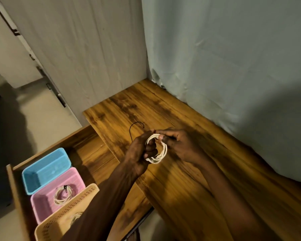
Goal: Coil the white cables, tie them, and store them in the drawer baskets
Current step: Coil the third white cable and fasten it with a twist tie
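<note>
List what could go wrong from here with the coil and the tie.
1. The left hand grips the white cable coil on one side only; if that grip loosens, the loops may spring apart.
2. The right hand pinches the thin black tie at the coil's top, with a long free end that may slip out or tangle.

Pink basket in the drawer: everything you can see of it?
The pink basket is a rectangular, perforated plastic bin, upright and open-topped, in the open wooden drawer. It sits between the blue basket and the beige basket, which overlaps its near edge. One coiled white cable, bound with a dark tie, lies on its floor. Neither hand touches it.
</note>
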